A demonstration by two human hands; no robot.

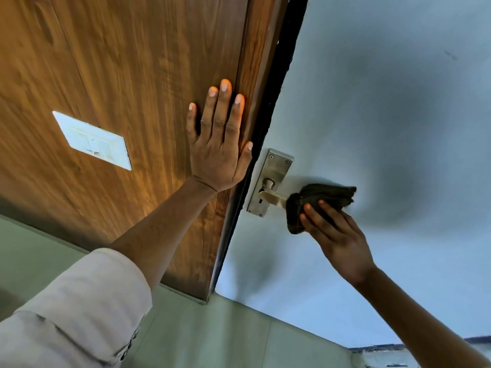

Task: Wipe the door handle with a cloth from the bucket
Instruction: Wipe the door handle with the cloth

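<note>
A metal lever door handle juts from a steel backplate on the pale blue door. A dark brown cloth is wrapped over the handle's outer end. My right hand grips that cloth from below, fingers pressed into it. My left hand lies flat with fingers spread on the wooden panel just left of the dark door edge, holding nothing. The bucket is out of sight.
A white switch plate is set in the wooden panel to the left. Greenish floor tiles run along the bottom. My pale rolled sleeve fills the lower left corner.
</note>
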